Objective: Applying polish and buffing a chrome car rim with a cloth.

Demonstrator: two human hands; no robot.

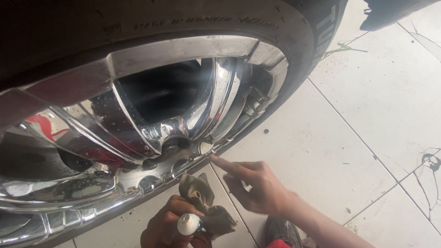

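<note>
While the right hand [257, 186] extends its index finger, otherwise loosely curled and empty, to the chrome wheel [151, 133], the left hand [167, 225] grips one tube [189, 224] and one rag [204, 202].

Wheel [138, 119] cut off left and at the top edge, only part of the chrome rim showing. Small tube [189, 224] mostly buried in the left hand [167, 225], just its white cap out. Shoe [281, 233] clipped at the bottom edge. Tyre lettering too blurred to make out.
</note>
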